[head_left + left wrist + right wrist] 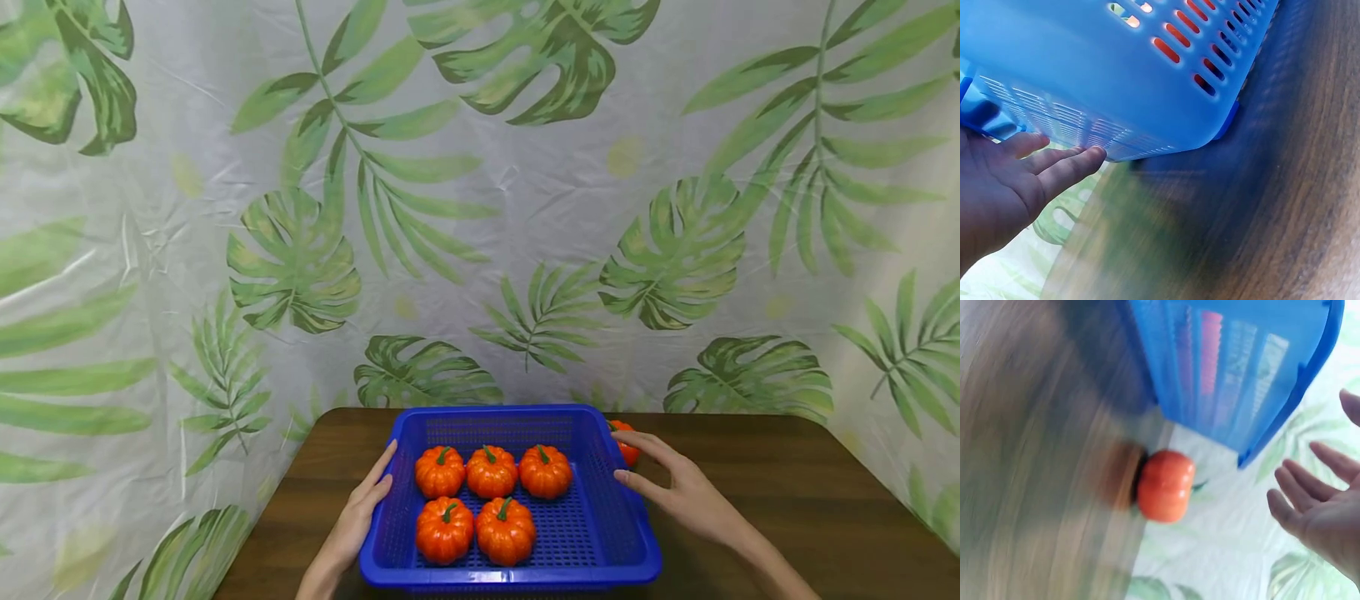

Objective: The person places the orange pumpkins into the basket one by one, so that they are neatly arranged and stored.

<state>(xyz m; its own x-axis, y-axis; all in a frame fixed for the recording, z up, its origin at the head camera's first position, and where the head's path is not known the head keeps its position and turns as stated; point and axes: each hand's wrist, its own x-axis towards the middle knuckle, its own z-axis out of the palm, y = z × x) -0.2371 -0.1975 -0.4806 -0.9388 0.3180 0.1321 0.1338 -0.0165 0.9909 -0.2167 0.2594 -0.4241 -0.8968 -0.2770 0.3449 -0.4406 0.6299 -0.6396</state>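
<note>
A blue plastic basket (510,577) with slotted walls stands on the table, holding several small orange pumpkins with green stems, such as the front right one (506,532). Along its left side lies my left hand (348,521), fingers extended; in the left wrist view the fingertips (1094,156) touch or nearly touch the basket wall (1097,75). My right hand (693,496) hovers by the right rim with fingers spread and nothing held. Another pumpkin (1166,486) sits on the table outside the basket's right side; the right hand partly hides it in the head view.
The dark wooden table (795,492) has rounded far corners and extends to the right of the basket. Right behind its far edge hangs a pale curtain (525,250) printed with green leaves. Inside the basket, the pumpkins form a back row of three and a front row of two.
</note>
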